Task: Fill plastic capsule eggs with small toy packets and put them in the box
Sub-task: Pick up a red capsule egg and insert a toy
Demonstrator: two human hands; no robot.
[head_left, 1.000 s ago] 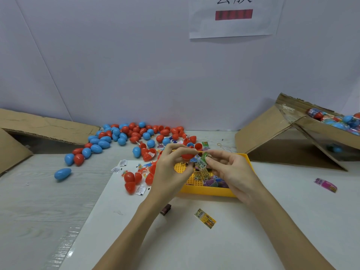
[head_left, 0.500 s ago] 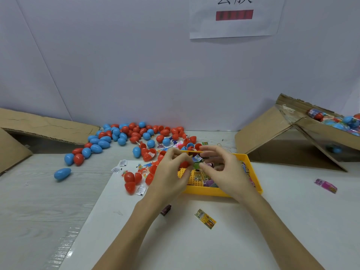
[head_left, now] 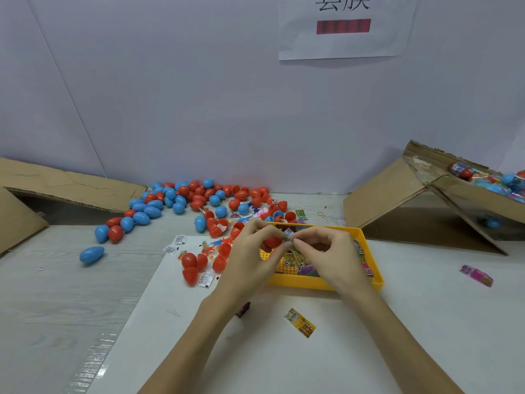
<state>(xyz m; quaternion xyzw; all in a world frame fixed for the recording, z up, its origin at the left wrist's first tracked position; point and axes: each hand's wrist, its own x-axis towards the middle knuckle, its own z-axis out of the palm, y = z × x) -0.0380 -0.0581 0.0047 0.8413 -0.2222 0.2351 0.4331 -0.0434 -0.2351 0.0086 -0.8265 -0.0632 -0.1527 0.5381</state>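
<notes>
Your left hand (head_left: 250,255) is cupping a red capsule half (head_left: 272,242) over the yellow tray (head_left: 321,283), while your right hand (head_left: 331,255) is pinching a small toy packet (head_left: 289,234) at its mouth, seemingly touching. The box (head_left: 466,200) is sitting well apart, right.

Pale wood-grain tabletop (head_left: 56,302) runs under white sheet (head_left: 426,322). Paper notice (head_left: 343,29) with dark characters and red bar stuck on grey wall (head_left: 199,95). Yellow rubber band (head_left: 322,214) lies near back edge. Small dark brown block (head_left: 243,309) sits on white sheet.
</notes>
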